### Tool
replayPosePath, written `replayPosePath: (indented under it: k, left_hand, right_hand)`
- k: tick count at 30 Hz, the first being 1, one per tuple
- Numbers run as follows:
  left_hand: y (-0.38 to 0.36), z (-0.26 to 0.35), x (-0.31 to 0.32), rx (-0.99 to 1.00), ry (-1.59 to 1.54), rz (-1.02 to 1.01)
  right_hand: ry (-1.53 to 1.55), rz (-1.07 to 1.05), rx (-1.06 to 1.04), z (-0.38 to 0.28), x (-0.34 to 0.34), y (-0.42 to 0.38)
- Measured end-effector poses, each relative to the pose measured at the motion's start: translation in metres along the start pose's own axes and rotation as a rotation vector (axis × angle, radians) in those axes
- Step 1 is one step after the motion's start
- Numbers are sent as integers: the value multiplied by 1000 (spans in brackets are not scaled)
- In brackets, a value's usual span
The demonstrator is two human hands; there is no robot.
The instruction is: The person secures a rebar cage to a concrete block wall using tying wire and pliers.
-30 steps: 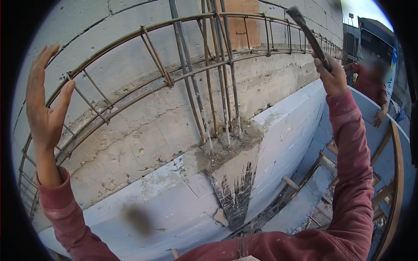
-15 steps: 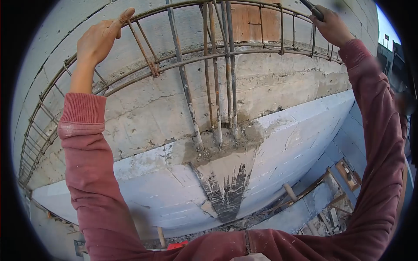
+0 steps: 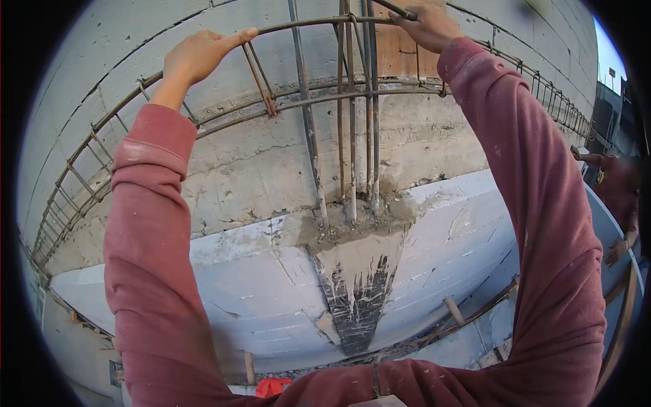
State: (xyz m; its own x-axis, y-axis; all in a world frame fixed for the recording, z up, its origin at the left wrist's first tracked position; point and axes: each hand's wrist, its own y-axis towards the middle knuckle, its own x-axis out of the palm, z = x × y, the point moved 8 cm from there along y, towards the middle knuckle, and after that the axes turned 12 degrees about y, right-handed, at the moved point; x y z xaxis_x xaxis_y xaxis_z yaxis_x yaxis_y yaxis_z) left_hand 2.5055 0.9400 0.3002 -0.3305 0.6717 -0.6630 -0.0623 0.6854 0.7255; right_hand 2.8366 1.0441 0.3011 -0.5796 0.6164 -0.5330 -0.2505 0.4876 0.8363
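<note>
My left hand (image 3: 203, 57) is closed on the upper bar of a long rebar cage (image 3: 291, 104), left of the upright bars. At the top, right of those bars, my right hand (image 3: 424, 28) is wrapped round a dark rod-like tool (image 3: 395, 9), close to the cage's upper bar. The vertical rebars (image 3: 352, 156) rise through the cage out of rough concrete (image 3: 352, 227). What the far end of the tool touches is out of view.
Behind the cage stands a block wall (image 3: 142, 41) with a brown wooden panel (image 3: 400, 51). White boards (image 3: 258, 292) cover the wall below. A co-worker (image 3: 617, 186) is at the far right. Something red (image 3: 272, 386) lies low down.
My right hand has moved left with the tool, nearer to the upright bars. The view has shifted, and the co-worker at the right shows more fully.
</note>
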Motion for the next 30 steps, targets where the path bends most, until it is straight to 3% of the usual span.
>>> replayPosePath:
  k: [1, 3, 6, 12, 15, 16, 18, 20, 22, 25, 29, 30]
  left_hand:
    - [2, 0, 7, 41, 7, -154]
    - [-14, -1, 25, 79, -25, -43]
    - [-18, -1, 30, 16, 21, 176]
    - [-17, -8, 38, 6, 33, 215]
    - [-16, -13, 39, 58, -25, 423]
    - [-14, -18, 42, -10, -14, 303]
    - [-28, -12, 56, -22, -80, 250]
    - [-62, 4, 62, -114, 13, 143]
    - [-67, 9, 60, -124, 22, 185]
    - [-71, 8, 60, -129, 8, 196]
    - [-65, 1, 65, -113, 14, 245]
    - [-64, -2, 67, -116, 12, 281]
  right_hand:
    - [57, 14, -65, 1, 0, -3]
    - [160, -13, -255, 12, 12, -21]
    - [-5, 47, -116, -19, 9, -41]
    - [1, 144, -112, -21, 13, -49]
    - [-13, 193, -83, -25, 9, -54]
    - [6, 232, -102, -28, 9, -60]
    - [48, 226, -55, -33, 12, -75]
    - [41, 248, -178, -33, 30, -99]
    - [151, 266, -285, -46, 27, -103]
    - [40, 181, -49, -35, 33, -99]
    - [62, 336, -257, -35, 34, -102]
    - [62, 299, -195, -31, 37, -102]
